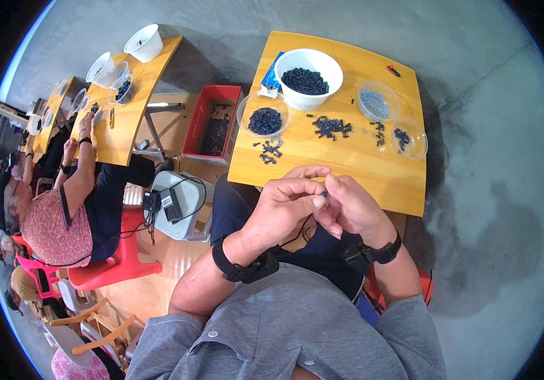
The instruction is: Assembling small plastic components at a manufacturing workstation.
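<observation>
My left hand [288, 199] and my right hand [357, 206] meet in front of the near edge of the yellow table [341, 171]. Both are closed, fingertips pinched around one small dark piece [324, 194]; most of it is hidden, so its kind cannot be made out. Beyond the hands lies a loose heap of small black cylindrical parts [332, 127]. A smaller scatter of black parts [268, 152] is nearer on the left. Similar parts fill a white bowl [330, 90] and a clear round tub [241, 117].
Right on the table stand a clear tub [393, 104] of small silvery-blue pieces and a tilted clear tub [421, 147] with dark parts. A red tool [393, 71] lies far right. Left of the table are a red box [197, 142], a grey stool [189, 183] and a seated person [56, 228].
</observation>
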`<state>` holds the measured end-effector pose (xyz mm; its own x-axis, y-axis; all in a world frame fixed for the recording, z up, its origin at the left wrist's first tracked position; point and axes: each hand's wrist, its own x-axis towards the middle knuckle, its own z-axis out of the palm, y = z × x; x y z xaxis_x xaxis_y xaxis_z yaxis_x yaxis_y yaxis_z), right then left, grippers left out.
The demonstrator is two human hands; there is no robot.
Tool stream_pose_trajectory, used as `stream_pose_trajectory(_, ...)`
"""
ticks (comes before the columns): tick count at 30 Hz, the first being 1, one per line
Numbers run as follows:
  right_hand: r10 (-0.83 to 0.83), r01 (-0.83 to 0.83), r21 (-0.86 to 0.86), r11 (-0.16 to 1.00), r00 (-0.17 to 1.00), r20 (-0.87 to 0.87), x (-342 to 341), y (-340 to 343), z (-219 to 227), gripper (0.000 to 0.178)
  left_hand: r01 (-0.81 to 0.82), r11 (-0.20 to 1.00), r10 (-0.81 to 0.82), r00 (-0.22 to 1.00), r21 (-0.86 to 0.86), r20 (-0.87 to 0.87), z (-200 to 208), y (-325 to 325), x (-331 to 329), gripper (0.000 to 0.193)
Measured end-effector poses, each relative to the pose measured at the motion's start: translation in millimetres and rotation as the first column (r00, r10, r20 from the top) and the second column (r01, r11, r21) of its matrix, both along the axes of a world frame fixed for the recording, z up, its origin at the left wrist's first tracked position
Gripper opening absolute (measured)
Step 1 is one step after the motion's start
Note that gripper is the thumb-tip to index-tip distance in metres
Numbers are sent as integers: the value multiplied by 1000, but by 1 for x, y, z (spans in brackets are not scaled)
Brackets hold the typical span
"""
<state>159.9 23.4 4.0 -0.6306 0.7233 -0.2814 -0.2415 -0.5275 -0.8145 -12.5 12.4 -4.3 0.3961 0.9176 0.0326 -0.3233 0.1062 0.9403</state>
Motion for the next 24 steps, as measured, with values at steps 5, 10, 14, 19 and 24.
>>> stream_pose_trajectory(5,95,-101,-40,994,987,-128,5,0,-10,60,77,982,-63,994,-170,88,7,0,-2,10)
stream_pose_trajectory(10,171,-202,-111,973,956,-239,6,-5,-13,55,211,965,-199,976,-158,90,11,5,-6,11)
stream_pose_trajectory(14,195,-303,-211,929,887,-418,5,-12,-25,51,296,952,-288,953,-79,94,11,7,-7,16)
stream_pose_trajectory(19,100,-175,-272,946,958,-269,-6,-16,-11,43,310,947,-300,947,-81,114,10,10,-8,14)
stream_pose_trajectory(24,-134,31,-438,899,969,-207,-22,-28,2,26,356,929,-341,930,-103,139,8,12,-10,10)
